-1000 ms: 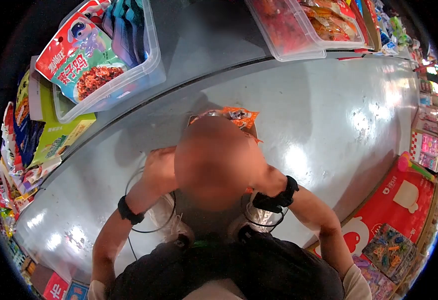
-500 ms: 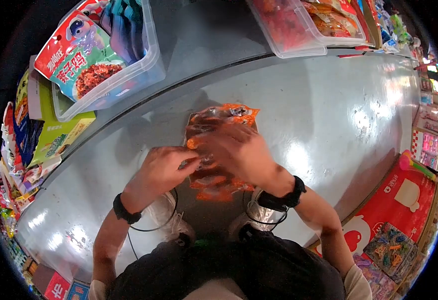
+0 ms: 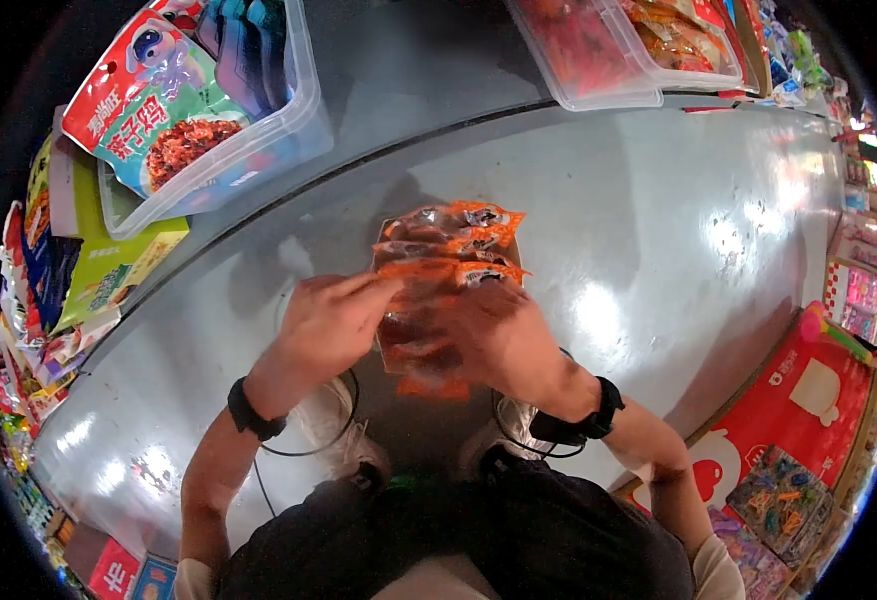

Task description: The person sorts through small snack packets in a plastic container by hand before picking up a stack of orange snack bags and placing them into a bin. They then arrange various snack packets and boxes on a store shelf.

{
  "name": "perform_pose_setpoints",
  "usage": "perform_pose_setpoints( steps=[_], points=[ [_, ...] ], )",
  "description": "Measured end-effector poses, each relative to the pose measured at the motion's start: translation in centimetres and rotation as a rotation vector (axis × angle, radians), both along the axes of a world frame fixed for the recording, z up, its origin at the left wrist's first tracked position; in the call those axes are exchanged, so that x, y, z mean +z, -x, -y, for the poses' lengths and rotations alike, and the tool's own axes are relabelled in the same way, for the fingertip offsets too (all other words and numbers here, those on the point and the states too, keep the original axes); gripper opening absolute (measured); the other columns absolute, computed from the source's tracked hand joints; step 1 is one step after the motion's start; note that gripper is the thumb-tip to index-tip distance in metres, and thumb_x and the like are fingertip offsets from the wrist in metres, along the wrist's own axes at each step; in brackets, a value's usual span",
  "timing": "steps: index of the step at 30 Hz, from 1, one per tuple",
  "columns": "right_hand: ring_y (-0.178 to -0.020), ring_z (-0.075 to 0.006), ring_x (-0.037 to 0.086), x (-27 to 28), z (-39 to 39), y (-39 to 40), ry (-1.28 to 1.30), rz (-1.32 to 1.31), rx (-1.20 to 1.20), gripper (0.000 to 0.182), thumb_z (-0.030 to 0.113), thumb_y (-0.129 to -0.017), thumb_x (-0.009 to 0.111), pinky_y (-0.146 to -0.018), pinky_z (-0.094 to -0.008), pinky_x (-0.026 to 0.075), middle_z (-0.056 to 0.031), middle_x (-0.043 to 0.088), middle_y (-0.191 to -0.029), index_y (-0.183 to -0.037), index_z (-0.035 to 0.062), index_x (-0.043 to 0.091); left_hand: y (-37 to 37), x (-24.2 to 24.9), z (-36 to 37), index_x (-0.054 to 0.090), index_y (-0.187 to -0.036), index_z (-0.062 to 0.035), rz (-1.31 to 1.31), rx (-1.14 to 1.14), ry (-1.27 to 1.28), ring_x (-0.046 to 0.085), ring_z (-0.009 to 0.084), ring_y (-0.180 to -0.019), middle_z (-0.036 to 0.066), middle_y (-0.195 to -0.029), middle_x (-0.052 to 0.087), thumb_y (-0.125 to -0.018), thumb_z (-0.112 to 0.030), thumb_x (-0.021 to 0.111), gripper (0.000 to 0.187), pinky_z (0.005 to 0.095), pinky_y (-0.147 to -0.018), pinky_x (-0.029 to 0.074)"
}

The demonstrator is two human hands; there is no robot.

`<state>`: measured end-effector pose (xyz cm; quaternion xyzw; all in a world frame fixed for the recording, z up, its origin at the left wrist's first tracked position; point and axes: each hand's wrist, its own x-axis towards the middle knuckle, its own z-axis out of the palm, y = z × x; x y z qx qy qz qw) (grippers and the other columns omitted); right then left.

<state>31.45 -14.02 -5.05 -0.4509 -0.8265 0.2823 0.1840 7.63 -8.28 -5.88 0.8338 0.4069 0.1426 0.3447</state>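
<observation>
Several orange-and-clear snack packets (image 3: 449,243) lie in a row, one behind another, in a small open box (image 3: 380,240) on the floor between my feet. My left hand (image 3: 334,325) is at the box's left side, its fingers closed at the left end of an orange snack packet (image 3: 424,269). Over the nearer packets is my right hand (image 3: 509,340), knuckles up. Motion blurs its fingers, and what they touch beneath is hidden. Black bands circle both wrists.
A clear plastic bin (image 3: 309,120) of snack pouches stands at upper left, beside a green carton (image 3: 129,270). Another clear bin (image 3: 609,98) is at upper right. A red display box (image 3: 809,400) lies at right. My shoes (image 3: 334,425) flank the small box, with loose black cables nearby.
My right hand has moved toward me and slightly right, uncovering the farther packets. My left hand has shifted slightly up, its fingers now at a packet's left end.
</observation>
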Motion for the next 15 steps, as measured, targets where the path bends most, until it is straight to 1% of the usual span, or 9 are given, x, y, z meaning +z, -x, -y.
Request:
perform_pose_setpoints(
  steps=[2, 6, 8, 9, 11, 12, 13, 14, 15],
  points=[
    [-0.084, -0.0304, 0.064, -0.5, 0.2, 0.0, 0.077, -0.047, -0.167, 0.019, 0.010, -0.082, 0.069, -0.077, -0.0431, 0.050, -0.0110, 0.065, -0.087, -0.100, 0.0028, 0.064, 0.1, -0.1, -0.1, 0.071, -0.105, -0.0064, -0.029, 0.026, 0.028, 0.070, 0.0299, -0.077, 0.011, -0.093, 0.071, -0.090, -0.007, 0.065, 0.017, 0.0381, -0.065, 0.056],
    [-0.079, -0.0305, 0.064, -1.3, 0.7, 0.1, 0.057, -0.079, -0.218, 0.017, 0.008, -0.082, 0.069, -0.075, -0.0416, 0.050, -0.0106, 0.065, -0.083, -0.097, 0.0034, 0.065, -0.2, 0.4, -0.3, 0.071, -0.101, -0.0058, -0.049, 0.030, 0.076, 0.070, 0.0283, -0.074, 0.009, -0.091, 0.070, -0.088, -0.011, 0.069, 0.014, 0.0369, -0.065, 0.056],
    [-0.077, -0.0309, 0.064, -1.2, 0.5, -0.2, 0.034, -0.065, -0.189, 0.016, 0.008, -0.082, 0.070, -0.075, -0.0409, 0.050, -0.0102, 0.066, -0.083, -0.097, 0.0040, 0.065, -0.6, 1.5, 0.3, 0.070, -0.094, -0.0059, 0.060, 0.059, -0.140, 0.070, 0.0252, -0.075, 0.007, -0.089, 0.068, -0.085, -0.018, 0.075, 0.015, 0.0355, -0.064, 0.056],
    [-0.077, -0.0309, 0.064, -0.7, 0.2, -0.4, 0.035, -0.065, -0.194, 0.016, 0.008, -0.082, 0.070, -0.075, -0.0409, 0.050, -0.0102, 0.066, -0.083, -0.097, 0.0040, 0.065, -0.7, 2.0, 0.5, 0.070, -0.094, -0.0059, 0.060, 0.054, -0.138, 0.070, 0.0252, -0.075, 0.007, -0.089, 0.068, -0.085, -0.018, 0.075, 0.015, 0.0355, -0.064, 0.056],
    [-0.073, -0.0270, 0.064, 0.7, -0.4, -0.8, -0.008, -0.121, -0.311, 0.018, 0.005, -0.078, 0.074, -0.071, -0.0383, 0.050, -0.0063, 0.067, -0.080, -0.096, 0.0064, 0.069, -0.6, 2.8, 1.3, 0.069, -0.089, -0.0066, 0.089, -0.232, -0.290, 0.069, 0.0233, -0.072, 0.005, -0.089, 0.066, -0.081, -0.025, 0.080, 0.023, 0.0334, -0.062, 0.056],
    [-0.073, -0.0270, 0.064, 0.8, -0.4, -1.3, -0.007, -0.120, -0.312, 0.018, 0.005, -0.078, 0.074, -0.071, -0.0383, 0.050, -0.0063, 0.067, -0.080, -0.096, 0.0064, 0.069, -0.2, 2.6, 2.0, 0.070, -0.097, -0.0063, -0.038, -0.349, -0.261, 0.068, 0.0217, -0.071, 0.007, -0.092, 0.066, -0.080, -0.036, 0.080, 0.036, 0.0333, -0.062, 0.055],
    [-0.072, -0.0262, 0.064, 0.9, -0.3, -1.9, 0.031, -0.051, -0.317, 0.018, 0.007, -0.078, 0.075, -0.071, -0.0380, 0.050, -0.0058, 0.066, -0.082, -0.095, 0.0070, 0.070, -0.2, 2.5, 2.7, 0.070, -0.097, -0.0063, -0.038, -0.349, -0.261, 0.068, 0.0217, -0.071, 0.007, -0.092, 0.066, -0.080, -0.036, 0.080, 0.036, 0.0333, -0.062, 0.055],
    [-0.071, -0.0255, 0.063, 0.9, -0.3, -2.3, 0.071, 0.018, -0.321, 0.018, 0.008, -0.078, 0.076, -0.072, -0.0377, 0.050, -0.0053, 0.066, -0.084, -0.095, 0.0075, 0.070, -0.4, 2.5, 3.4, 0.069, -0.104, -0.0059, -0.120, -0.369, -0.186, 0.068, 0.0215, -0.071, 0.008, -0.095, 0.066, -0.080, -0.041, 0.078, 0.044, 0.0343, -0.062, 0.056],
    [-0.071, -0.0255, 0.063, 0.6, -0.1, -2.4, 0.072, 0.018, -0.320, 0.018, 0.008, -0.078, 0.076, -0.072, -0.0377, 0.050, -0.0053, 0.066, -0.084, -0.095, 0.0075, 0.070, -0.5, 2.6, 4.0, 0.068, -0.112, -0.0055, -0.202, -0.388, -0.111, 0.068, 0.0213, -0.072, 0.009, -0.099, 0.065, -0.081, -0.046, 0.076, 0.052, 0.0352, -0.063, 0.056]
  ],
)
